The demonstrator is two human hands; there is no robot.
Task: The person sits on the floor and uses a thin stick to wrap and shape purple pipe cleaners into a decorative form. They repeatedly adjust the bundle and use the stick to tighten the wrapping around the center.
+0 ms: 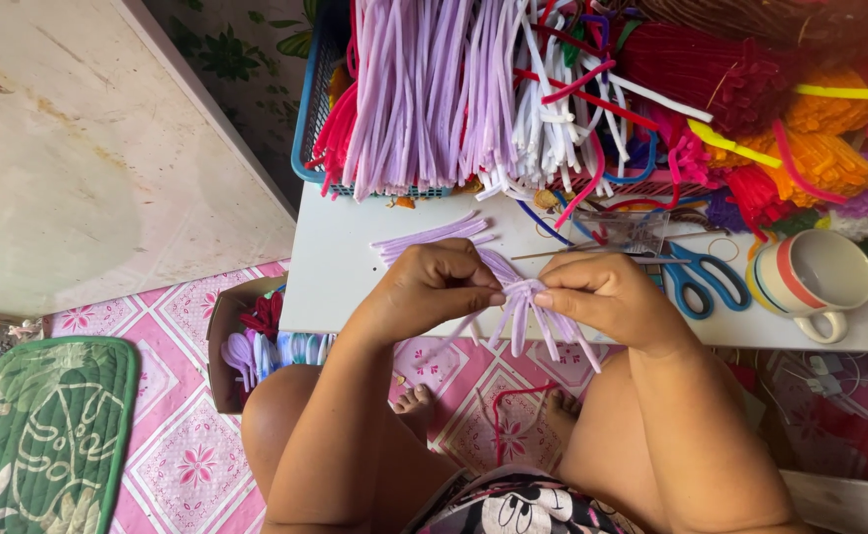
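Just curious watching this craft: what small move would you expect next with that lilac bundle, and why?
Probably a twist at the pinch: the left hand and right hand squeeze the lilac pipe cleaners together at one spot, while their ends fan out loose below.

bundle of lilac pipe cleaners (525, 309), pinched mid-length, loose ends splaying downward past the table edge

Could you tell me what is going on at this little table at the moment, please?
A seated person is working over the edge of a white table. The left hand and right hand pinch a small bunch of lilac pipe cleaners between them, its ends fanning downward. More lilac pieces lie on the table behind the hands. A blue basket full of pipe cleaners stands further back, with blue-handled scissors and a striped mug to the right.
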